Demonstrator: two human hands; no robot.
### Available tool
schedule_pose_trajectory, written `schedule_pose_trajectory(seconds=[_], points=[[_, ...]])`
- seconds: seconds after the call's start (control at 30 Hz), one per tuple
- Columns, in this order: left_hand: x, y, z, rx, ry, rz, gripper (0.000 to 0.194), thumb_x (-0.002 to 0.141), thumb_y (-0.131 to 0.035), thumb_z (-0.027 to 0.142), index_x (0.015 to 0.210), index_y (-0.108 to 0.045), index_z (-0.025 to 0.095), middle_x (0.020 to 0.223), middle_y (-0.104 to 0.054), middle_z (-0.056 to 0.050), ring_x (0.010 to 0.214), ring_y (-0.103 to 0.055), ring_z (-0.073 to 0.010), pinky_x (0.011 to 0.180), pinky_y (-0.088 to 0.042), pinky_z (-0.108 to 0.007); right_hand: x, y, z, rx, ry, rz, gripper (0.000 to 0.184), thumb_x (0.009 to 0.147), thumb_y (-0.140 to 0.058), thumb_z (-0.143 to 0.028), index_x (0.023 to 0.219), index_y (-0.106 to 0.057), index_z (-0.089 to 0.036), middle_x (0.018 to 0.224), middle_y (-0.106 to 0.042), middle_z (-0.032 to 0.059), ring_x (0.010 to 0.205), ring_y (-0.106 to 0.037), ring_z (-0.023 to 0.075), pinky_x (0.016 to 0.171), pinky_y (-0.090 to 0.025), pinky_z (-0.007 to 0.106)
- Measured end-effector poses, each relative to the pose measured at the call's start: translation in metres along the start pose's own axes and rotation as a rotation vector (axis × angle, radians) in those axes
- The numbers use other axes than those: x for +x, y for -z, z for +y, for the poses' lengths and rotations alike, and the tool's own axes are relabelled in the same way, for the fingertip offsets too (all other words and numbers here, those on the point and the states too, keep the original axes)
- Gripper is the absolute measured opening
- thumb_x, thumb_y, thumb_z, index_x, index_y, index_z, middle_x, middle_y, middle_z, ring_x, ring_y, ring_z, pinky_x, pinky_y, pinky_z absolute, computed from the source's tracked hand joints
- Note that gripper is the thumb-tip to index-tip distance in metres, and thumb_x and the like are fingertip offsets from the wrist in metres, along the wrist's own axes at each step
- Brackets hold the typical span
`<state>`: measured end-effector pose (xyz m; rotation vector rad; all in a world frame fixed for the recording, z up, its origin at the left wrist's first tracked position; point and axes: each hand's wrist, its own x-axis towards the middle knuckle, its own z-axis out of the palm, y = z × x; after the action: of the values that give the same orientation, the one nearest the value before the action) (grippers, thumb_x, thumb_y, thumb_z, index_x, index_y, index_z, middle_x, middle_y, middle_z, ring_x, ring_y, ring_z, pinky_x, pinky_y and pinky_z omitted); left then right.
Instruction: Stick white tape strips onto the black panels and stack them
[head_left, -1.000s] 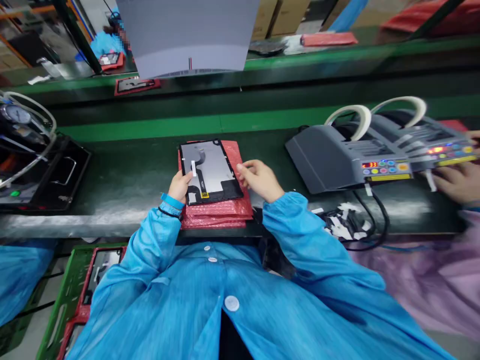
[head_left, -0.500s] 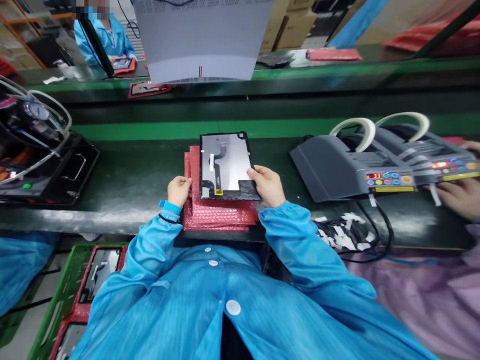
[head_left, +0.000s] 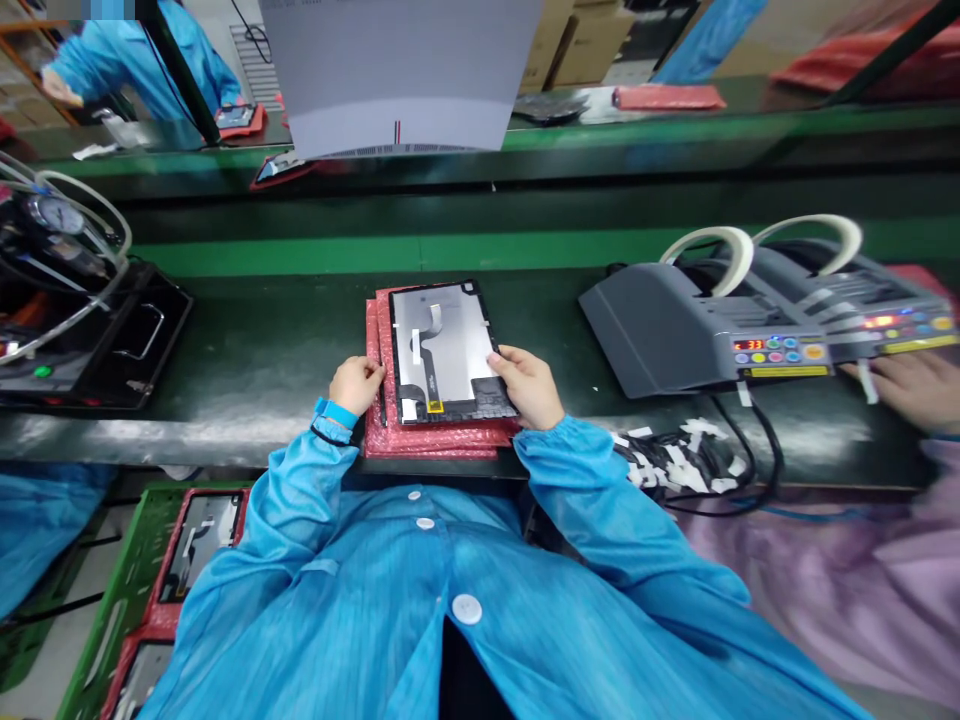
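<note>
My right hand [head_left: 531, 385] grips a tablet screen panel [head_left: 457, 345] by its right edge, thumb on top. The panel's silver back faces up, with a black border, a flex cable and a small yellow-framed label near the bottom. Under it lies a stack of red bubble-wrap bags [head_left: 450, 440], mostly covered by the panel. My left hand [head_left: 356, 386] is closed in a pinch at the left edge of the upper bag. A thin dark edge shows beside those fingertips; what it belongs to is hidden.
Two grey tape dispensers [head_left: 667, 330] stand at right, a co-worker's hand [head_left: 911, 385] by the farther one. Tape scraps [head_left: 682, 460] and cables lie in front. A black machine with a gauge [head_left: 90, 330] is at left. Below, a green crate [head_left: 112, 570] holds wrapped panels.
The panel has come down and slightly toward me over the bags, with my right hand on it. My left hand stays pinched at the bag's edge. Across the bench, a person has stretched out an arm.
</note>
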<state>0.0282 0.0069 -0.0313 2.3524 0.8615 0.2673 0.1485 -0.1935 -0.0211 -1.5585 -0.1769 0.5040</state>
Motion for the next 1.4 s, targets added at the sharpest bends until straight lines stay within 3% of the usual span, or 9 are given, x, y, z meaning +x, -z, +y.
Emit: schedule_pose_trajectory(seconds=[0.23,0.47,0.57,0.73,0.83,0.97,1.13,1.27,1.4], points=[[0.001,0.011,-0.006,-0.143,-0.007,-0.09,0.019,0.073,-0.056,0.022,0.054,-0.054,0.019,0.05,-0.046,0.003,0.053,-0.045,-0.0129,0.058,-0.034,-0.026,-0.003,-0.008,-0.001,0.032,-0.014,-0.025,0.041,0.055,-0.07,-0.048,0.083,-0.06,-0.02,0.068,-0.068,0.0011,0.064,-0.062,0.0177,0.065,-0.05,0.032],[0.004,0.019,-0.012,-0.192,-0.018,-0.129,0.021,0.071,-0.058,0.023,0.052,-0.051,0.019,0.046,-0.042,0.005,0.05,-0.04,-0.0116,0.056,-0.031,-0.026,0.001,-0.016,0.009,0.004,-0.008,-0.044,0.041,0.06,-0.067,-0.051,0.084,-0.059,-0.019,0.068,-0.067,0.0013,0.064,-0.062,0.0173,0.064,-0.05,0.031],[0.007,0.017,-0.013,-0.201,-0.036,-0.142,0.021,0.071,-0.058,0.025,0.051,-0.05,0.02,0.045,-0.04,0.005,0.05,-0.04,-0.0122,0.056,-0.031,-0.026,0.006,-0.017,0.01,-0.227,0.038,-0.051,0.038,0.071,-0.059,-0.051,0.089,-0.061,-0.018,0.071,-0.068,0.0037,0.07,-0.064,0.0196,0.068,-0.05,0.033],[0.007,0.015,-0.016,-0.165,-0.043,-0.132,0.02,0.071,-0.056,0.026,0.052,-0.05,0.021,0.048,-0.042,0.004,0.053,-0.043,-0.0135,0.059,-0.034,-0.027,0.01,-0.001,-0.001,-0.859,0.308,0.066,0.024,0.082,-0.05,-0.035,0.08,-0.065,-0.017,0.084,-0.068,0.012,0.085,-0.063,0.0237,0.078,-0.045,0.033],[0.004,0.012,-0.019,-0.104,-0.061,-0.089,0.021,0.072,-0.055,0.03,0.054,-0.05,0.021,0.05,-0.045,0.002,0.056,-0.046,-0.015,0.06,-0.035,-0.027,0.007,0.013,-0.006,-1.041,0.229,0.058,0.022,0.082,-0.051,-0.033,0.069,-0.062,-0.018,0.076,-0.067,0.0104,0.075,-0.061,0.0216,0.068,-0.043,0.03],[0.001,0.012,-0.015,-0.023,-0.087,-0.116,0.022,0.074,-0.051,0.029,0.054,-0.048,0.021,0.054,-0.048,0.0,0.058,-0.047,-0.0157,0.06,-0.036,-0.028,-0.005,0.021,-0.003,-1.045,0.123,-0.087,0.021,0.079,-0.052,-0.032,0.062,-0.054,-0.021,0.058,-0.059,0.0023,0.056,-0.054,0.0156,0.055,-0.036,0.025],[-0.002,0.014,-0.01,0.011,-0.122,-0.121,0.02,0.075,-0.047,0.023,0.055,-0.045,0.021,0.057,-0.049,0.0,0.059,-0.047,-0.0152,0.061,-0.037,-0.027,-0.024,0.015,-0.001,-1.07,0.247,-0.027,0.02,0.078,-0.05,-0.03,0.06,-0.051,-0.022,0.055,-0.056,0.0015,0.053,-0.05,0.0152,0.054,-0.031,0.026],[-0.003,0.017,-0.012,0.084,-0.141,-0.146,0.02,0.076,-0.049,0.022,0.056,-0.047,0.021,0.058,-0.05,-0.001,0.061,-0.05,-0.0158,0.062,-0.039,-0.027,-0.028,0.019,0.001,-1.055,0.174,-0.078,0.022,0.077,-0.051,-0.03,0.057,-0.049,-0.022,0.053,-0.057,0.0015,0.052,-0.051,0.0152,0.054,-0.032,0.027],[0.001,0.023,-0.008,0.193,-0.274,-0.025,0.012,0.078,-0.053,0.029,0.074,-0.058,0.019,0.076,-0.058,-0.005,0.076,-0.055,-0.0198,0.071,-0.043,-0.03,-0.026,0.034,0.006,-0.832,0.134,-0.024,0.024,0.076,-0.053,-0.042,0.064,-0.053,-0.021,0.056,-0.06,0.0018,0.053,-0.054,0.0148,0.053,-0.037,0.026]])
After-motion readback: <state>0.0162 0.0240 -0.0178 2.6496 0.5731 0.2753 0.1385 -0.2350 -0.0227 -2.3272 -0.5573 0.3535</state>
